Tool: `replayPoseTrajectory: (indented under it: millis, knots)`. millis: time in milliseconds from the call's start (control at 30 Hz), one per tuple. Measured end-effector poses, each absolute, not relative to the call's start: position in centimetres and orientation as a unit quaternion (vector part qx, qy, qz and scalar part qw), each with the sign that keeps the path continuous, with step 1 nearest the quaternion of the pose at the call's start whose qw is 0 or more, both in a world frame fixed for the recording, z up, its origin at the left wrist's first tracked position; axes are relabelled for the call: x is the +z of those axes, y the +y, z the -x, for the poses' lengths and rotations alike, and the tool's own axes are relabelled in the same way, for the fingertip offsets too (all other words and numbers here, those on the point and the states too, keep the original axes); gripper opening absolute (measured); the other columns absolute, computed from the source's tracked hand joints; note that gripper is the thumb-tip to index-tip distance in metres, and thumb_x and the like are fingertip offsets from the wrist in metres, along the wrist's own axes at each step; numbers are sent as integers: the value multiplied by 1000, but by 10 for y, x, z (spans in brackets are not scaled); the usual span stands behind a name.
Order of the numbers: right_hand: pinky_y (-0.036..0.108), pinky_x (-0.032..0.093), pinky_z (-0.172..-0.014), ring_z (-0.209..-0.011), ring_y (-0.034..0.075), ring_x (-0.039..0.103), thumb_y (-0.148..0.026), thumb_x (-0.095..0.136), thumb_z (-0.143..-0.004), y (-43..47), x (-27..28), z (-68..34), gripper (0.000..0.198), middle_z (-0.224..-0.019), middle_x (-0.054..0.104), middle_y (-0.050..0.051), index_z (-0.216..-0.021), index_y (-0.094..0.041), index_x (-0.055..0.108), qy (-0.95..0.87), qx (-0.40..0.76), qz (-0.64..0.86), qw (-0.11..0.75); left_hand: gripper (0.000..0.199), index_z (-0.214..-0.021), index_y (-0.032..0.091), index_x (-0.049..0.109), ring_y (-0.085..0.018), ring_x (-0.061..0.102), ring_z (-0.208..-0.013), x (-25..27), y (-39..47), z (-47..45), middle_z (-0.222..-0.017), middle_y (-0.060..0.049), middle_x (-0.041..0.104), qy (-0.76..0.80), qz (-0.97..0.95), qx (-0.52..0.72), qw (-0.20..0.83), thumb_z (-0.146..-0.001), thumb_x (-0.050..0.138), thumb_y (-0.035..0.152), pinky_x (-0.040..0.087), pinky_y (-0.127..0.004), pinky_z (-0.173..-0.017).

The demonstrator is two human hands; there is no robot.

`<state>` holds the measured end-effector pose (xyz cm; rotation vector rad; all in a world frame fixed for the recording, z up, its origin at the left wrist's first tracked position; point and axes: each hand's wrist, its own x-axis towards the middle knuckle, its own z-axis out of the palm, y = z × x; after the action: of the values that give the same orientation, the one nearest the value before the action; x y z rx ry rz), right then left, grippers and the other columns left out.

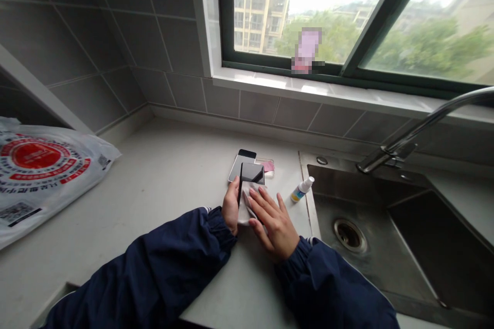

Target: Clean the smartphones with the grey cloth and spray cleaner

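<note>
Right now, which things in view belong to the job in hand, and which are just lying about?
In the job:
black smartphone, in the left hand
pale cloth, under the right hand
spray bottle, probably

Apparently lying about:
second smartphone
clear case
printed plastic bag

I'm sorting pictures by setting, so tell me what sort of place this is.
Most likely a kitchen: a metal sink with a curved faucet is set into a pale countertop, and the wall behind is tiled.
</note>
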<state>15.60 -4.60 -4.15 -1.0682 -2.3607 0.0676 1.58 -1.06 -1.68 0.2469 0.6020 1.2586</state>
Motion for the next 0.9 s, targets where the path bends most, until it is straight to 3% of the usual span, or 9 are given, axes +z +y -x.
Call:
replayPoseTrajectory:
  millis: [367, 633, 900]
  knots:
    - [61, 32, -114, -152, 30, 17, -32, 40, -103, -43, -46, -156, 60, -162, 28, 10, -159, -22, 20, -848, 61, 448, 278, 48, -128, 4, 62, -27, 64, -119, -21, -25, -11, -119, -16, 72, 296, -139, 565, 758, -100, 43, 38, 44, -36, -109]
    - [62, 31, -114, -152, 30, 12, -32, 42, -102, -39, -54, -156, 69, -164, 22, 12, -160, -24, 6, -817, 59, 465, 337, 51, -131, 9, 61, -31, 61, -122, -22, -29, -1, -121, -14, 71, 261, -188, 510, 798, -98, 45, 44, 44, -43, -107]
    - [62, 23, -118, -153, 31, 10, -30, 43, -101, -40, -52, -155, 68, -165, 16, 12, -160, -24, 9, -773, 81, 486, 399, 48, -125, 12, 66, -32, 52, -132, -16, -29, -4, -126, -14, 68, 222, -266, 492, 798, -92, 56, 45, 38, -42, -113]
